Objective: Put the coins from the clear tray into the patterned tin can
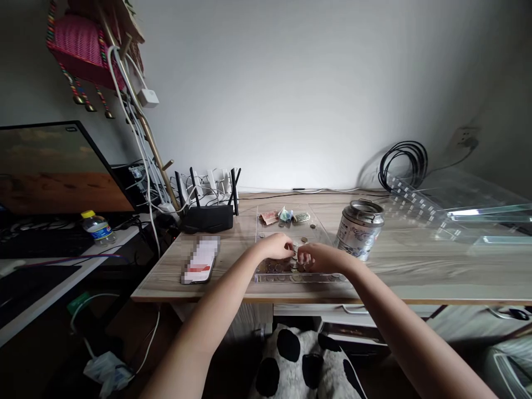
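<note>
My left hand point(277, 245) and my right hand point(319, 257) reach from both sides over a clear plastic tray point(272, 278), their fingertips close together. Both have curled fingers, low among loose coins point(279, 267); whatever is pinched in them is too small to make out. More coins lie scattered around and behind the hands. Crumpled banknotes rest toward the back: a reddish note point(269, 218), a blue-green note point(285, 215) and a greyish-green note point(301, 218). Just right of my right hand stands a round metal tin point(361, 231) with a clasp and a printed side.
On the wooden desk point(415, 271), a phone point(201, 259) lies left of the tray, before a black router point(208, 218). Clear acrylic panels point(469, 205) and a coiled black cable point(403, 165) are at right. A bottle point(98, 228) and monitor point(58, 166) stand far left.
</note>
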{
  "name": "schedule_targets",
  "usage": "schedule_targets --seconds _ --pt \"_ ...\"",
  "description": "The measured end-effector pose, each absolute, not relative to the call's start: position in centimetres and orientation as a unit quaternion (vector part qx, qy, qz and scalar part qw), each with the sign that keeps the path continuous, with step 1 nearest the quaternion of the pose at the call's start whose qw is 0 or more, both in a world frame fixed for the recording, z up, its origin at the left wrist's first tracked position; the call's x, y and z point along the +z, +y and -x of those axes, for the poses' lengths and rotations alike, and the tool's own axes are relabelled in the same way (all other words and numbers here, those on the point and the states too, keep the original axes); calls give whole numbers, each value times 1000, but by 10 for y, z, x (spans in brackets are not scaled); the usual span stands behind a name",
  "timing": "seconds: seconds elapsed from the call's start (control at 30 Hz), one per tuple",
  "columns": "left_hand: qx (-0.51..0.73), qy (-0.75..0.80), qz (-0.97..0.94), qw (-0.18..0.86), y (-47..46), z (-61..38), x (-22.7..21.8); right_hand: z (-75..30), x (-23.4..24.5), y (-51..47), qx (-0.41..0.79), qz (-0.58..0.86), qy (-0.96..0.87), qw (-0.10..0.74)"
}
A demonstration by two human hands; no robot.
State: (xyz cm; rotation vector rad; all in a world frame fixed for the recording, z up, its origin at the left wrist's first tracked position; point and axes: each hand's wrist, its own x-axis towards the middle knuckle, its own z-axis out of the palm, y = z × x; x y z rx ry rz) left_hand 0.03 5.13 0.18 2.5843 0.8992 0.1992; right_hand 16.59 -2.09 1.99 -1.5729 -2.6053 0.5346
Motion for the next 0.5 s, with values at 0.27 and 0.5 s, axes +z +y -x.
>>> schedule_targets --seconds 0.27,0.5 --pt "81 329 -910 237 54 -3 -1 -177 13 -20 214 500 -833 98" --pt "86 361 -898 237 51 -4 1 -172 -26 -120 -42 561 -667 489"
